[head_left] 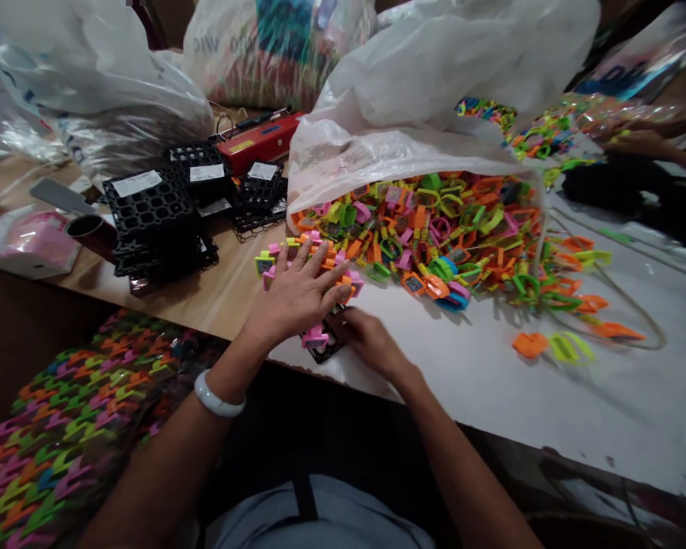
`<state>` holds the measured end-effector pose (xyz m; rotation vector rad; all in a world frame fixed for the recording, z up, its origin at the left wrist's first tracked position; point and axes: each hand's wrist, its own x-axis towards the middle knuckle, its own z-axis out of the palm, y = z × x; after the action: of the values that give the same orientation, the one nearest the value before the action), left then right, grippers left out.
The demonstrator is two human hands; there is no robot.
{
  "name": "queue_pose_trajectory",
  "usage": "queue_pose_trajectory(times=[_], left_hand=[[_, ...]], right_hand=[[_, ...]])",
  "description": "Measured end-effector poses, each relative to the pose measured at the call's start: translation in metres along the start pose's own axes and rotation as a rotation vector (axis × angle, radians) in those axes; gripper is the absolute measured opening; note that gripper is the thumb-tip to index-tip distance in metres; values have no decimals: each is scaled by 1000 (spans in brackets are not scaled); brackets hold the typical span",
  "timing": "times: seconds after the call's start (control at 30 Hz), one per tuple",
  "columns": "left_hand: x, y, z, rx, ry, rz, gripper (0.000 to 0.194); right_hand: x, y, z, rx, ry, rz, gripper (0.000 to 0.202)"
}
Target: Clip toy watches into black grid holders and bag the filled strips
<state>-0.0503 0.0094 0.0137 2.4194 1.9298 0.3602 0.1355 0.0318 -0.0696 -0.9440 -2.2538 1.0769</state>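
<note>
My left hand (297,296) lies palm down with fingers spread over a cluster of pink, orange and yellow plastic toy watches (315,336). They stand in a black grid tray (323,352) at the table's front edge, mostly covered by the hand. At the tray's right side is my right hand (373,345), its fingers curled together; whatever they hold is hidden. Just beyond both hands, a large pile of mixed toy watches (434,221) spills from the mouth of a white plastic bag (377,156).
Stacked black grid trays (149,206) with white labels stand at left, near a red box (263,141) and a dark cup (91,232). Loose watches (572,348) lie at right. Below the table at left are filled trays (62,442). Another person's hand (640,141) is at far right.
</note>
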Motion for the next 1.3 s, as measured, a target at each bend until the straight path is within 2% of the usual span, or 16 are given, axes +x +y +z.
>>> queue_pose_trajectory(times=[0.1, 0.17, 0.3, 0.43, 0.5, 0.57, 0.67, 0.77, 0.8, 0.87, 0.97, 1.03, 1.1, 1.2, 1.3], left_hand=[[1, -1, 0, 1, -6, 5, 53], [2, -2, -2, 6, -13, -10, 51], [-2, -3, -6, -29, -43, -18, 53], [-12, 7, -8, -68, -11, -32, 61], [-15, 13, -5, -44, 17, -34, 64], [-16, 16, -1, -13, 39, -22, 64], [-16, 14, 4, 10, 44, 10, 60], [-16, 11, 4, 24, 24, 14, 55], [-16, 10, 3, 27, 18, 12, 54], [-16, 10, 2, 27, 16, 14, 52], [-16, 10, 2, 20, 21, 23, 51], [-16, 10, 2, 12, 27, 21, 51], [-15, 10, 2, 4, 35, 16, 51], [-14, 10, 2, -6, 40, 18, 52], [-14, 9, 2, -14, 34, 23, 52]], right_hand=[[18, 25, -26, -263, 328, 132, 29], [28, 38, -32, -413, 438, 214, 29], [20, 57, -35, -489, 472, 269, 20], [-2, 74, -55, -490, 489, 269, 18], [-6, 75, -64, -486, 463, 260, 21], [-3, 67, -67, -511, 457, 312, 22], [6, 45, -57, -578, 418, 514, 26], [10, 31, -47, -576, 271, 627, 28], [9, 30, -46, -544, 244, 621, 24], [2, 30, -45, -390, 278, 577, 23], [-13, 25, -37, 116, 342, 489, 30], [-20, 16, -20, 470, 271, 420, 38], [-20, 6, 1, 666, 177, 350, 38], [-13, 0, 27, 676, 155, 290, 29], [-8, 3, 35, 529, 170, 251, 21]])
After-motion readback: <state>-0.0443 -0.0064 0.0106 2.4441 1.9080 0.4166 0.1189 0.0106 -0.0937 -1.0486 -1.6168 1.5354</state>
